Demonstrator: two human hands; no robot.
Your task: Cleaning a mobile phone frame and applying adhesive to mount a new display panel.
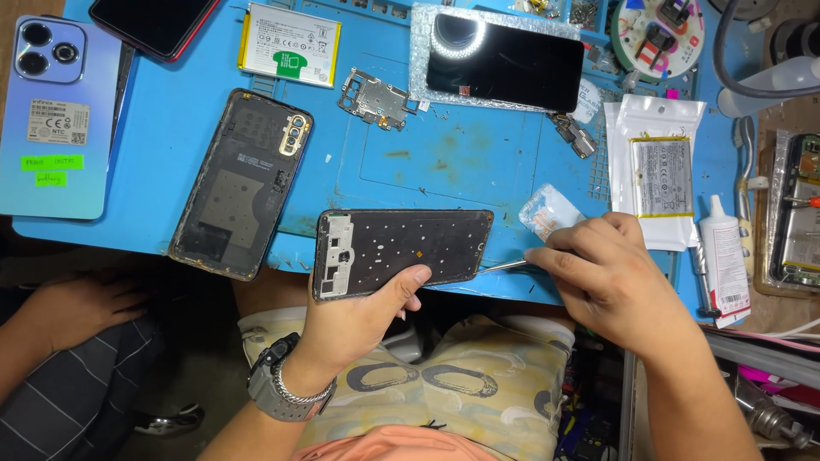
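Black plastic phone frame [401,253] is gripped by the left hand [363,312] over the blue mat's [478,162] edge; right hand [602,265] pinches seemingly thin metal tweezers [506,266], which could slip and gouge it.

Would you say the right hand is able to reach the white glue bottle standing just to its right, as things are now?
Probably yes, once freed: the white glue bottle lies close beside the right hand with nothing between them, but that hand is pinching a thin metal tool.
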